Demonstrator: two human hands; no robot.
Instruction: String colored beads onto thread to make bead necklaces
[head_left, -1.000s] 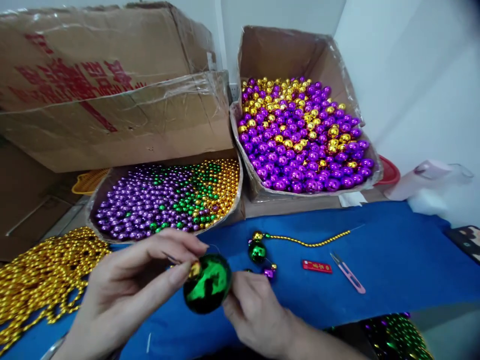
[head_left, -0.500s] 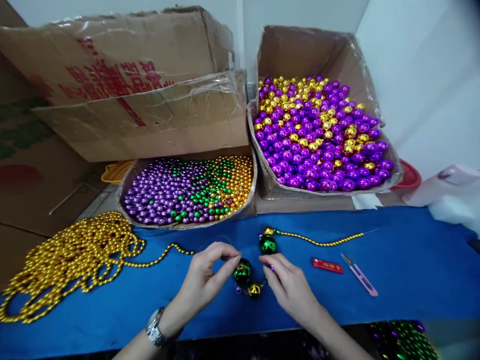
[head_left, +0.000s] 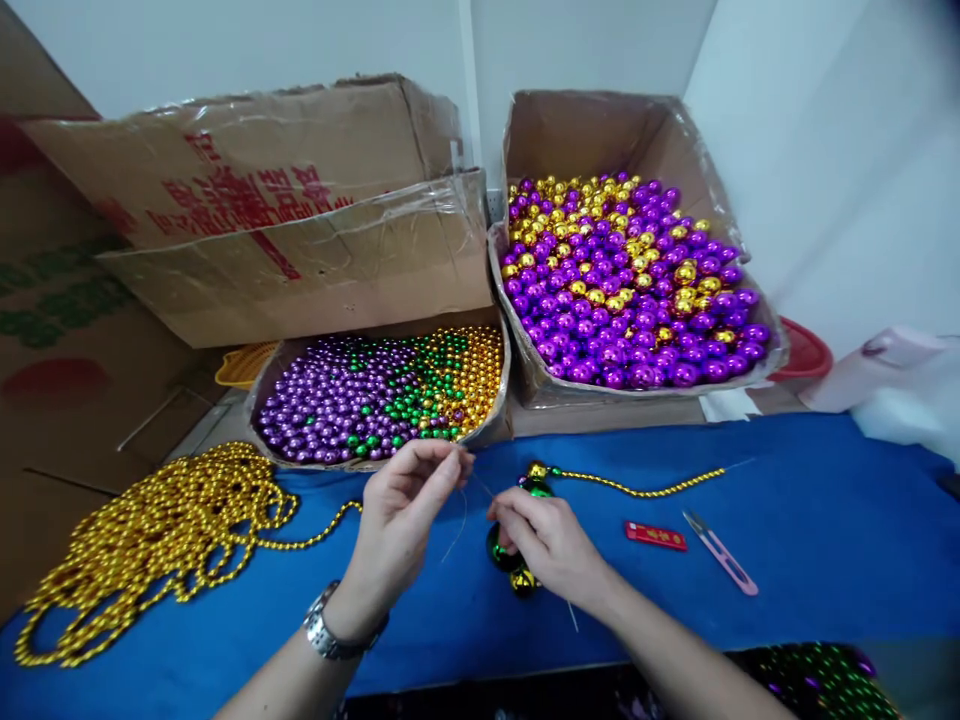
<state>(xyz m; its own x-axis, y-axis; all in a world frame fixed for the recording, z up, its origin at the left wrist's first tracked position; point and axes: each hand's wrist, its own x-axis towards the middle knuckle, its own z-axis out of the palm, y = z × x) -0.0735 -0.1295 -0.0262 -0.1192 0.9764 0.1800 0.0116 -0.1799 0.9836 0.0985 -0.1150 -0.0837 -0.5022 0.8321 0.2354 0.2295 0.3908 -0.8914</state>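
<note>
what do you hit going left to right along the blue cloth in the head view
gold bead chain pile → left hand → right hand on the green balls → red packet → pink snips

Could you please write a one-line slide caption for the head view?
Left hand pinches thin thread above large green bead under right hand on blue cloth.
</note>
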